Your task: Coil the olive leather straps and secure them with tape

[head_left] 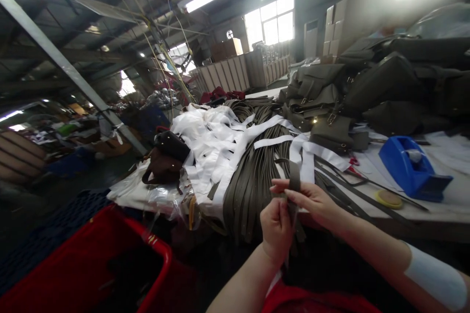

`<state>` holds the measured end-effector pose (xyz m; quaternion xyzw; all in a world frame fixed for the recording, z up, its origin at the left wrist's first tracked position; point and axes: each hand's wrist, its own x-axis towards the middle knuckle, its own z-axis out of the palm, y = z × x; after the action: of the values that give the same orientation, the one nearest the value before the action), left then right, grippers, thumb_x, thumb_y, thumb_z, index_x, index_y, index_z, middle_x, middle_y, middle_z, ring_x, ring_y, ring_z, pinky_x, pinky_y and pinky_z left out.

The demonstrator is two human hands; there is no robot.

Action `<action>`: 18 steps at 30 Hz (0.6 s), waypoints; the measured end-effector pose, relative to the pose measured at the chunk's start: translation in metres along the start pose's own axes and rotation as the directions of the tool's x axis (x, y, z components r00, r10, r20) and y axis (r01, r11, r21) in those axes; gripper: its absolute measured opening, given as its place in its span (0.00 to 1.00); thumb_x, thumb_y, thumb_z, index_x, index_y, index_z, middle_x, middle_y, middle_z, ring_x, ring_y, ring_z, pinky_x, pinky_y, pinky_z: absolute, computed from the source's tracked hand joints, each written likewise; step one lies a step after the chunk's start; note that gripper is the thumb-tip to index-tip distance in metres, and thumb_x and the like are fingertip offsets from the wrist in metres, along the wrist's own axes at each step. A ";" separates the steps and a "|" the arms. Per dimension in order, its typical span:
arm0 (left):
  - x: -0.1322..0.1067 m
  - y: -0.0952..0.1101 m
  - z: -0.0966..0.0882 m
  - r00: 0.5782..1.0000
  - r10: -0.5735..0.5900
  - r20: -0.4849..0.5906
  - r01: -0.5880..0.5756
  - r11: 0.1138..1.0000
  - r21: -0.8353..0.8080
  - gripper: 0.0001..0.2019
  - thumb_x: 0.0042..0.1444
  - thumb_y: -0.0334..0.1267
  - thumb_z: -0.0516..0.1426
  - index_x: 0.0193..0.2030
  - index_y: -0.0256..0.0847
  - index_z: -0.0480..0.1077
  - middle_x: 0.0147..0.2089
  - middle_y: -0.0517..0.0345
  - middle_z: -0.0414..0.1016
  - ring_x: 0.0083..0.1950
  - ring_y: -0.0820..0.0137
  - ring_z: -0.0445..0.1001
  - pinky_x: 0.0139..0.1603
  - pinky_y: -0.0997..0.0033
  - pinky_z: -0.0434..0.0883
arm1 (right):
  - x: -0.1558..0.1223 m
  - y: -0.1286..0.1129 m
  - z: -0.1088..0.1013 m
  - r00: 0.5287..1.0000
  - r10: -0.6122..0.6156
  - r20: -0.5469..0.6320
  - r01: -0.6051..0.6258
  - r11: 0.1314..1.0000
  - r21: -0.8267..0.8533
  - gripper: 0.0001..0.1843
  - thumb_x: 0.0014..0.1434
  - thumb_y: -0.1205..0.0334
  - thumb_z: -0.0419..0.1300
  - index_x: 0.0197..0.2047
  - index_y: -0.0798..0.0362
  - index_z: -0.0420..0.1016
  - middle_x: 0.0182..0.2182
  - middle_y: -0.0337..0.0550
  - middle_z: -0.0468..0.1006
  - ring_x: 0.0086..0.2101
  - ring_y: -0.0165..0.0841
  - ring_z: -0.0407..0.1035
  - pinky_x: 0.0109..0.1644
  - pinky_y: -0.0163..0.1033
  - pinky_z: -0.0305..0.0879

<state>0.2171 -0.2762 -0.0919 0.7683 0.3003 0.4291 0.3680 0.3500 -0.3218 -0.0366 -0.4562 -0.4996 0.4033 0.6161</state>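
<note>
My left hand is closed in a pinch on the lower part of an olive-grey strap. My right hand grips the same strap higher up, its fingers wrapped over the bend. The strap rises from a heap of like straps that hangs over the table edge. White paper strips lie across and beside the heap.
A blue tape dispenser and a yellow tape roll sit on the table at the right. Olive bags are piled behind. A brown bag lies at the left. A red crate stands below on the left.
</note>
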 end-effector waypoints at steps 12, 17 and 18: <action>-0.010 0.003 -0.003 0.987 0.141 -0.073 -0.143 0.989 -0.026 0.17 0.70 0.38 0.45 0.38 0.39 0.73 0.30 0.54 0.77 0.30 0.70 0.75 0.31 0.74 0.67 | -0.018 0.021 0.012 0.999 0.037 0.007 -0.037 0.995 -0.089 0.27 0.66 0.39 0.53 0.50 0.50 0.83 0.46 0.49 0.85 0.46 0.44 0.79 0.53 0.49 0.74; -0.011 0.005 -0.003 0.992 0.114 -0.059 -0.117 0.992 -0.054 0.18 0.70 0.39 0.45 0.32 0.40 0.69 0.22 0.60 0.70 0.23 0.72 0.69 0.27 0.75 0.64 | -0.006 -0.002 0.003 0.996 -0.094 -0.006 0.091 0.974 -0.208 0.23 0.66 0.43 0.57 0.55 0.48 0.79 0.47 0.48 0.84 0.48 0.43 0.78 0.56 0.49 0.72; -0.007 0.010 -0.004 0.989 0.131 -0.071 -0.134 0.990 -0.034 0.18 0.70 0.39 0.45 0.29 0.40 0.67 0.21 0.61 0.68 0.22 0.73 0.67 0.26 0.75 0.62 | 0.001 -0.014 0.000 0.991 -0.121 -0.050 0.109 0.974 -0.200 0.24 0.65 0.42 0.57 0.55 0.48 0.79 0.46 0.48 0.85 0.48 0.43 0.78 0.56 0.49 0.72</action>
<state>0.2116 -0.2853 -0.0851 0.7640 0.2527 0.4845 0.3430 0.3510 -0.3243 -0.0226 -0.4977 -0.5432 0.3011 0.6055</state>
